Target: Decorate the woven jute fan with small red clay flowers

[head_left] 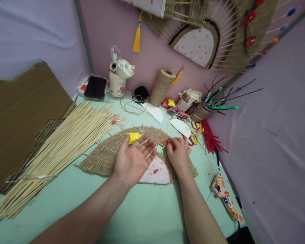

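Note:
A half-round woven jute fan (101, 159) with a spotted fabric centre (156, 173) lies on the mint-green table (147, 210). My left hand (133, 159) rests on it, palm turned up and fingers spread, with a small yellow piece (134, 137) just beyond the fingertips. My right hand (178, 154) is curled over the fan's right side, fingers pinched at a small red bit (165, 142) on the weave. Thin stick ends poke out along the fan's rim.
A big bundle of bamboo skewers (58, 149) and cardboard (22, 118) lie at left. At the back stand a white mug (117, 83), a jute twine spool (161, 87), a tool cup (200, 112), scissors (193, 138) and red pipe cleaners (210, 139). Finished fans hang on the wall.

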Tool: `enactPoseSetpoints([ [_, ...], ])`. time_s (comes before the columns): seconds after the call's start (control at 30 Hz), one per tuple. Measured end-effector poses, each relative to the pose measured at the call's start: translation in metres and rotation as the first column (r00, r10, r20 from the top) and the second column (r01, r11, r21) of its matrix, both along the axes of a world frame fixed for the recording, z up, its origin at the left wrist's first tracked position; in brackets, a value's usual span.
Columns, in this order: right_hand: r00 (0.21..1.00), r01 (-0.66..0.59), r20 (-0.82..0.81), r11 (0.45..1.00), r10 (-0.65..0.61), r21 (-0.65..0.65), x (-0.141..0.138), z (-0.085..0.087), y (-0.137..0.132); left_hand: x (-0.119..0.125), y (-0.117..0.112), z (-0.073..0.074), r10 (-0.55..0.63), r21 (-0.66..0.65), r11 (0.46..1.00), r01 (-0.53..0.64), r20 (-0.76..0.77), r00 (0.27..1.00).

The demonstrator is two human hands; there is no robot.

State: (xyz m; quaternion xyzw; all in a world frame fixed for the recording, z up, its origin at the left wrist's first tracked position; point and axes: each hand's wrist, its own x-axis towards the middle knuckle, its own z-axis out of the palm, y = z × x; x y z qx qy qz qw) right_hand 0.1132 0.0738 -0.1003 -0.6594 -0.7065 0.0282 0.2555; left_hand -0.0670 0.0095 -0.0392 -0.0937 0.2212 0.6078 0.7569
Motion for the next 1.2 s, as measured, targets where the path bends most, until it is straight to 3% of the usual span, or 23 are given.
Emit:
enactPoseSetpoints([
  [0.57,0.993,-0.057,-0.109,0.993,0.046,-0.107,-0.002,-0.004,0.006,0.001,0.001,0.000,-0.002,-0.002,1.000,0.002,0.005,1.000],
  [0.77,0.993,0.003,-0.118,0.997,-0.013,-0.080,-0.001,0.000,0.007,0.001,0.000,-0.001,0.000,0.004,1.000,0.000,0.001,1.000],
  [0.9,0.996,0.001,-0.089,0.994,-0.011,-0.111,0.004,0.014,-0.004,-0.001,0.000,-0.001,-0.004,-0.006,1.000,0.004,0.009,1.000],
  [1.07,0.998,-0.044,-0.044,0.988,0.038,-0.147,0.012,0.051,-0.027,-0.003,0.001,-0.001,-0.026,-0.024,0.999,0.027,0.031,0.999],
  [1.2,0.991,-0.038,0.123,0.991,0.053,-0.125,0.010,0.061,-0.009,-0.003,0.001,0.000,-0.045,-0.026,0.999,0.046,0.041,0.998],
])
